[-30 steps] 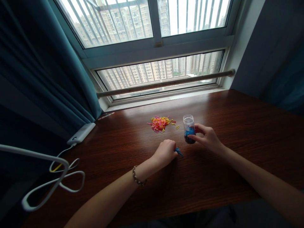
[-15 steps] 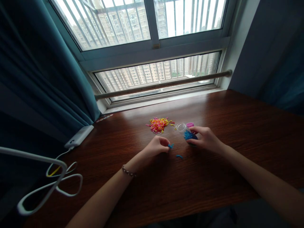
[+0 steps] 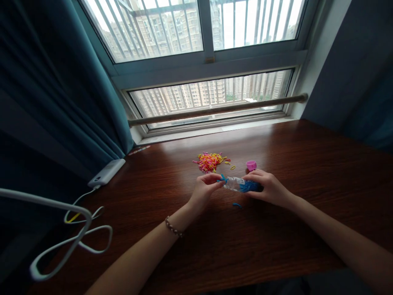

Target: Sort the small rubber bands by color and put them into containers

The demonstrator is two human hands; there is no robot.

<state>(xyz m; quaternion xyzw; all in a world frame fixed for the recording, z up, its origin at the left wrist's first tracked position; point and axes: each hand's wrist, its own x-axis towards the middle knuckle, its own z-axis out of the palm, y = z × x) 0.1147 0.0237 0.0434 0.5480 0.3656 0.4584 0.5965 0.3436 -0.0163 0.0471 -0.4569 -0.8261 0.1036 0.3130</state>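
Note:
My right hand (image 3: 266,185) grips a small clear plastic bottle (image 3: 233,184), tipped onto its side with its mouth toward the left. Blue rubber bands (image 3: 249,186) fill its lower part. Between the thumb and fingers of my left hand (image 3: 209,184) are a few blue rubber bands (image 3: 222,178), right at the bottle's mouth. Another blue rubber band (image 3: 236,205) lies on the table below the bottle. A pink cap (image 3: 251,165) stands just behind my right hand.
A pile of pink, orange and yellow rubber bands (image 3: 209,162) lies beyond my left hand, with a few strays beside it. At the left, a white power bank (image 3: 107,173) with a cable (image 3: 80,196) rests on the wooden table (image 3: 294,151). The window is behind.
My right hand has tilted the bottle over to the left and drawn it away from the pink cap. My left hand has brought the blue bands up to its mouth.

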